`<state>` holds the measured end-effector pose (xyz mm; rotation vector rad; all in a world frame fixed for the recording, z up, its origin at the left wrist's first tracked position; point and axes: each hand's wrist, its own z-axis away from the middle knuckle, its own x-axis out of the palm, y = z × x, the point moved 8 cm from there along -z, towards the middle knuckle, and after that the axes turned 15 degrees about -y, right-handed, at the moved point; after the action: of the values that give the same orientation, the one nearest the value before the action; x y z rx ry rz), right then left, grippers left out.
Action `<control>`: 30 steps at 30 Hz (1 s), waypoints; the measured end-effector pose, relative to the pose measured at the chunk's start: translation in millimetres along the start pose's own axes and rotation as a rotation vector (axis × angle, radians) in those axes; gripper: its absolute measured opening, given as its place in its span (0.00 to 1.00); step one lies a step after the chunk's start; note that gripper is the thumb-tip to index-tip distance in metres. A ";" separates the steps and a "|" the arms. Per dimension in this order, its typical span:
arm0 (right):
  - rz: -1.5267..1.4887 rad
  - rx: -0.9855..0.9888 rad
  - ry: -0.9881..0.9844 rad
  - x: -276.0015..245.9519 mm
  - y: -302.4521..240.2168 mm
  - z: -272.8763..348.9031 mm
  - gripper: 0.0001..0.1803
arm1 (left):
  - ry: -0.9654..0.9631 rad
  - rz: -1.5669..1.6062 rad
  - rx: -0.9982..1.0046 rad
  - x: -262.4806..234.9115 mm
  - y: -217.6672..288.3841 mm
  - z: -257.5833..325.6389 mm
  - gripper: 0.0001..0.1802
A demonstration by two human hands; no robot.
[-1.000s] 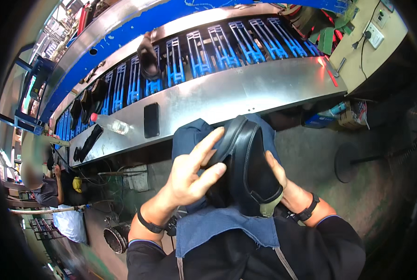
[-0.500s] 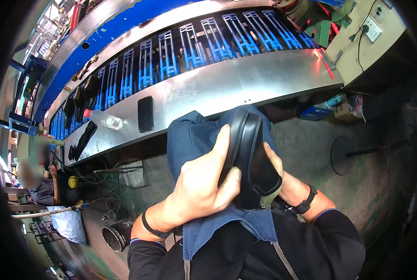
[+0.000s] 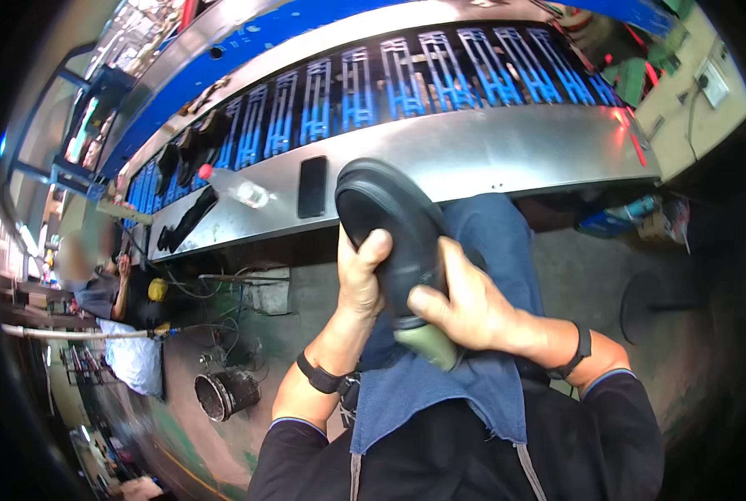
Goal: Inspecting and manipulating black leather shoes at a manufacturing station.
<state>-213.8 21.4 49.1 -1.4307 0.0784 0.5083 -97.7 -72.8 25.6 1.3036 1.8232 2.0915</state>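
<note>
I hold a black shoe (image 3: 387,215) sole-up over my lap, its toe pointing toward the steel bench. My left hand (image 3: 359,274) grips its left side, thumb up on the sole edge. My right hand (image 3: 461,302) clasps the heel end, where an olive-green part (image 3: 427,345) sticks out below my fingers. A blue denim cloth (image 3: 490,250) lies over my knees under the shoe. Both wrists wear black bands.
A steel bench (image 3: 507,154) runs across ahead, with a dark phone (image 3: 312,186), a clear bottle (image 3: 241,190) and black shoes (image 3: 187,219) on it. Behind it a blue conveyor rack (image 3: 440,79). A bucket (image 3: 223,392) stands on the floor left. A seated person (image 3: 97,284) is at far left.
The shoe has been turned over from its opening facing me to sole-up and raised toward the bench. My left hand slid from the top to the side.
</note>
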 end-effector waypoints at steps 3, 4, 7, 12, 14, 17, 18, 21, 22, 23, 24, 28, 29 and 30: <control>0.178 -0.288 -0.167 11.0 -35.0 9.0 0.36 | -0.237 0.309 -0.043 -37.6 -4.2 35.4 0.43; 0.097 -0.269 -0.288 11.6 -33.3 8.3 0.32 | -0.319 0.413 -0.011 -40.2 0.2 41.8 0.44; 0.291 -0.446 -0.032 -22.9 -55.1 -10.4 0.29 | -0.233 0.465 -0.010 -29.6 -0.4 49.2 0.45; 0.355 -0.670 -0.129 -25.8 -89.5 -38.7 0.35 | -0.246 0.218 -0.110 -13.6 -5.6 46.9 0.56; 0.316 -0.641 -0.223 -28.1 -85.1 -35.2 0.34 | -0.257 -0.036 -0.091 -12.7 9.7 42.2 0.62; 0.354 -0.496 -0.322 -30.7 -84.8 -37.6 0.30 | -0.170 -0.472 0.093 14.1 64.0 25.7 0.55; 0.393 -0.484 -0.358 -27.7 -85.0 -38.2 0.30 | -0.142 -0.595 0.086 15.4 69.1 23.9 0.52; 0.471 -0.540 -0.259 -24.9 -92.0 -33.2 0.29 | -0.085 -0.688 0.046 19.9 73.8 25.8 0.46; 0.515 -0.559 -0.208 -25.0 -93.6 -32.2 0.29 | -0.083 -0.690 0.041 18.7 72.8 26.5 0.46; 0.510 -0.583 -0.194 -23.8 -94.4 -31.1 0.28 | -0.075 -0.703 0.071 17.3 74.0 28.8 0.44; 0.504 -0.582 -0.197 -22.8 -92.1 -31.9 0.28 | -0.068 -0.715 0.101 16.7 75.3 31.0 0.43; 0.090 -0.810 -0.184 -32.5 -66.0 -42.1 0.25 | -0.114 -0.659 0.155 21.6 72.6 32.4 0.42; -0.002 -0.861 -0.140 -31.4 -63.9 -44.2 0.25 | -0.107 -0.652 0.130 26.0 72.5 35.2 0.42; -0.094 -0.909 -0.095 -32.4 -63.0 -43.0 0.24 | -0.104 -0.654 0.127 25.8 72.0 34.0 0.42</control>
<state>-208.1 -32.4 111.8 -2.2762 -0.3368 0.5595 -60.3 -53.0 97.8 0.6709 1.9995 1.5523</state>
